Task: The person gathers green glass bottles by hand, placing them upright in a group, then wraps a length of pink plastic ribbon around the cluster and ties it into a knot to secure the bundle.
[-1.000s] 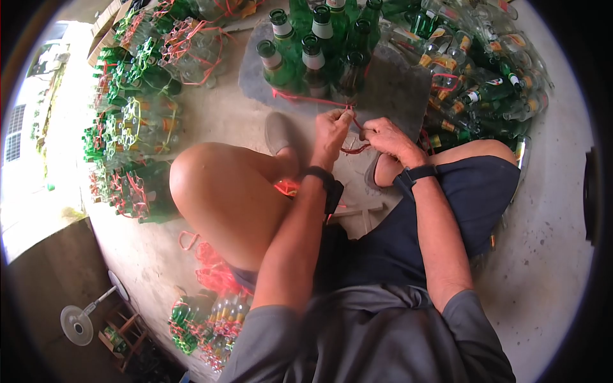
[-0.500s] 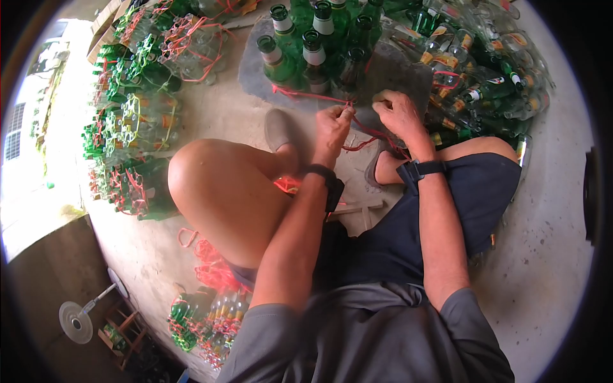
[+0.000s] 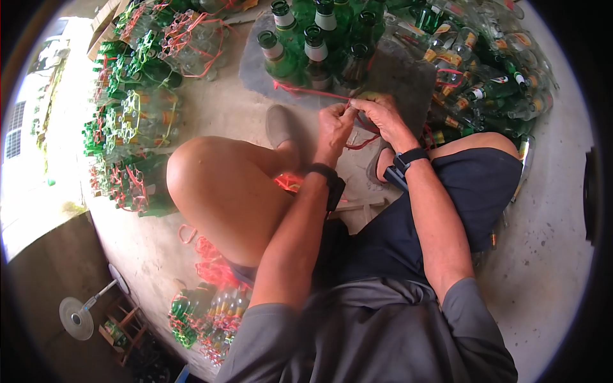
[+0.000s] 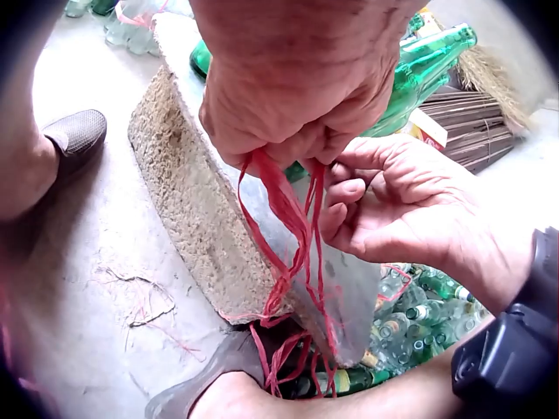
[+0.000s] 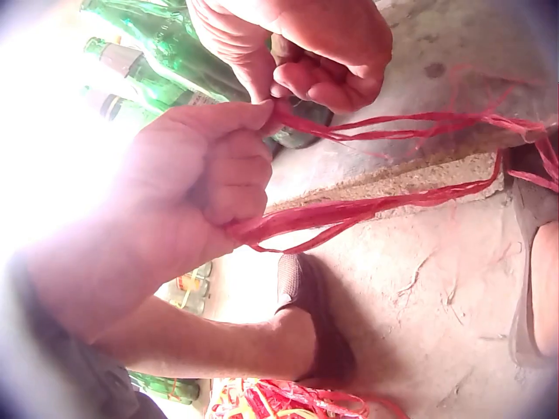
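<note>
Red plastic twine (image 4: 293, 223) hangs in loose strands from my left hand (image 3: 335, 131), whose curled fingers grip a bundle of it. One taut length runs from there along the front of the upright green bottles (image 3: 279, 59). My right hand (image 3: 383, 116) meets the left at the fingertips and pinches the twine beside the left thumb, as the right wrist view shows. The bottles stand grouped on a grey stone slab (image 4: 188, 192) just beyond both hands. In the left wrist view, the back of the left hand hides part of the twine.
Loose bottles (image 3: 488, 89) lie heaped to the right of the slab. Bundles of tied bottles (image 3: 143, 118) line the left side. A tangle of red twine (image 3: 214, 262) lies by the left knee, and a fan (image 3: 76, 318) stands at lower left.
My right hand drew away to the right with its fingers off the left hand, then came back to meet the left fingertips. The left hand stayed in place on the twine.
</note>
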`<state>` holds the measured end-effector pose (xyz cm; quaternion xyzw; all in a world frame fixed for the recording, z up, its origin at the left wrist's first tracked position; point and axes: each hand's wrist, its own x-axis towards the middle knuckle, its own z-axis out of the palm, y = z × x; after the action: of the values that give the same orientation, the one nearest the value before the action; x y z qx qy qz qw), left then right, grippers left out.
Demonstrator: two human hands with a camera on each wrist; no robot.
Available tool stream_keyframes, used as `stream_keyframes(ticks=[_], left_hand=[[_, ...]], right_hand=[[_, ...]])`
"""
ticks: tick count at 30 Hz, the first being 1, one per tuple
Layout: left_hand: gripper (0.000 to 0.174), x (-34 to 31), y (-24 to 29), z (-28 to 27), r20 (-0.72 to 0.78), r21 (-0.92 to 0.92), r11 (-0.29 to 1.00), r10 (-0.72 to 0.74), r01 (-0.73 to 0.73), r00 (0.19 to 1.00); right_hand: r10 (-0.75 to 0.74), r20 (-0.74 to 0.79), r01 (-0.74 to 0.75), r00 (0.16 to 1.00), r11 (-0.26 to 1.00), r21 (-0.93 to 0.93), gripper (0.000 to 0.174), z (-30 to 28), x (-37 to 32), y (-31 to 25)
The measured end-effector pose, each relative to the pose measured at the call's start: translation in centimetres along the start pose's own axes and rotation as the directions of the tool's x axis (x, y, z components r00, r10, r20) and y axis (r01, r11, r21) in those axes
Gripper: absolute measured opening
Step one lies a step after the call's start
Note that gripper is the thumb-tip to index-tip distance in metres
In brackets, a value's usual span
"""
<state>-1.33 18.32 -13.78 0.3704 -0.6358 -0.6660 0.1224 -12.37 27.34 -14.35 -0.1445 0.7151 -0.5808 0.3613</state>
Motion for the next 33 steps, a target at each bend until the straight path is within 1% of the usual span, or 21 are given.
stream_keyframes(ticks=[2, 4, 5, 6, 7, 9, 10, 11, 12, 13, 14, 15, 16, 17, 19, 22, 24, 26, 28, 30, 33], left_hand=[[0.026, -0.1, -0.1, 0.2, 0.006, -0.036, 0.999, -0.008, 0.008, 1.000], [0.026, -0.4, 0.5, 0.1, 0.010, -0.072, 0.997, -0.015, 0.015, 1.000], [0.024, -0.5, 0.8, -0.1, 0.015, -0.234, 0.961, -0.147, 0.147, 0.989], [0.023, -0.5, 0.9, -0.2, 0.042, -0.388, 0.882, -0.275, 0.269, 0.961], [0.023, -0.5, 0.8, -0.5, 0.041, -0.387, 0.882, -0.275, 0.270, 0.960], [0.022, -0.4, 0.7, -1.0, 0.177, -0.466, 0.824, -0.271, 0.323, 0.946], [0.022, -0.3, 0.7, -0.9, 0.177, -0.465, 0.824, -0.270, 0.322, 0.946], [0.022, -0.3, 0.6, -0.8, 0.222, -0.501, 0.772, -0.321, 0.390, 0.921], [0.023, -0.2, 0.5, -0.6, 0.270, -0.532, 0.714, -0.367, 0.456, 0.890], [0.023, 0.0, 0.5, -0.5, 0.272, -0.531, 0.714, -0.366, 0.456, 0.890], [0.026, 0.4, 0.4, -0.4, 0.269, -0.523, 0.695, -0.415, 0.494, 0.869], [0.029, 0.5, 0.4, -0.3, 0.266, -0.516, 0.673, -0.462, 0.530, 0.846], [0.029, 0.5, 0.4, -0.1, 0.267, -0.516, 0.672, -0.462, 0.531, 0.846], [0.030, 0.5, 0.4, 0.0, 0.270, -0.525, 0.662, -0.467, 0.536, 0.842], [0.032, 0.5, 0.2, 0.2, 0.272, -0.534, 0.651, -0.472, 0.540, 0.838], [0.032, 0.5, -0.3, 0.6, 0.275, -0.559, 0.620, -0.488, 0.551, 0.828], [0.030, 0.7, -0.6, 0.9, 0.258, -0.627, 0.559, -0.509, 0.543, 0.822], [0.029, 0.5, -0.7, 1.0, 0.238, -0.641, 0.557, -0.509, 0.527, 0.827], [0.028, 0.6, -0.9, 1.0, 0.219, -0.655, 0.556, -0.509, 0.512, 0.833], [0.025, 0.7, -1.1, 0.7, 0.247, -0.669, 0.509, -0.535, 0.542, 0.808], [0.021, 0.8, -1.3, 0.8, 0.226, -0.693, 0.498, -0.537, 0.521, 0.813]], right_hand=[[0.004, -0.009, -0.004, 1.000, 1.000, 0.005, 0.019, -0.2, 0.2, 0.5], [0.000, 0.039, 0.002, 0.999, 1.000, -0.031, 0.016, -0.4, 0.1, 0.1], [0.000, 0.040, 0.001, 0.999, 1.000, -0.030, 0.016, -0.3, 0.1, -0.1], [0.023, 0.037, -0.020, 0.999, 0.997, -0.077, 0.016, -0.4, 0.2, 0.0], [0.045, 0.032, -0.041, 0.998, 0.991, -0.125, 0.015, -0.5, 0.4, 0.1], [0.043, 0.041, -0.039, 0.998, 0.994, -0.100, 0.015, -0.4, 0.5, 0.4], [0.040, 0.049, -0.037, 0.998, 0.996, -0.076, 0.015, -0.4, 0.5, 0.6], [0.040, 0.049, -0.036, 0.998, 0.997, -0.075, 0.015, -0.4, 0.5, 0.9], [-0.013, 0.049, 0.014, 0.999, 1.000, -0.012, 0.016, -0.2, 0.3, 0.8], [-0.066, 0.045, 0.064, 0.997, 0.997, 0.050, 0.018, -0.1, 0.2, 0.7], [-0.066, 0.044, 0.064, 0.997, 0.997, 0.050, 0.018, -0.1, 0.1, 0.6], [-0.035, 0.058, 0.031, 0.998, 0.997, 0.078, 0.017, -0.2, 0.0, 0.5], [-0.005, 0.074, -0.003, 0.997, 0.994, 0.105, 0.016, -0.2, 0.0, 0.5], [-0.005, 0.074, -0.003, 0.997, 0.995, 0.104, 0.016, -0.3, -0.1, 0.5], [0.098, 0.098, -0.116, 0.990, 0.973, 0.200, 0.016, -0.2, -0.3, -0.1], [0.125, 0.095, -0.142, 0.988, 0.971, 0.193, 0.016, 0.0, -1.0, -1.0], [0.135, 0.116, -0.155, 0.984, 0.969, 0.190, 0.016, -0.2, -1.0, -1.3], [0.144, 0.136, -0.168, 0.980, 0.968, 0.189, 0.015, -0.3, -1.1, -1.5], [0.186, 0.110, -0.208, 0.976, 0.948, 0.240, 0.014, -0.1, -1.4, -2.2], [0.204, 0.127, -0.228, 0.971, 0.948, 0.223, 0.015, -0.3, -1.8, -3.0], [0.223, 0.142, -0.248, 0.965, 0.947, 0.203, 0.014, -0.3, -1.9, -3.1]])
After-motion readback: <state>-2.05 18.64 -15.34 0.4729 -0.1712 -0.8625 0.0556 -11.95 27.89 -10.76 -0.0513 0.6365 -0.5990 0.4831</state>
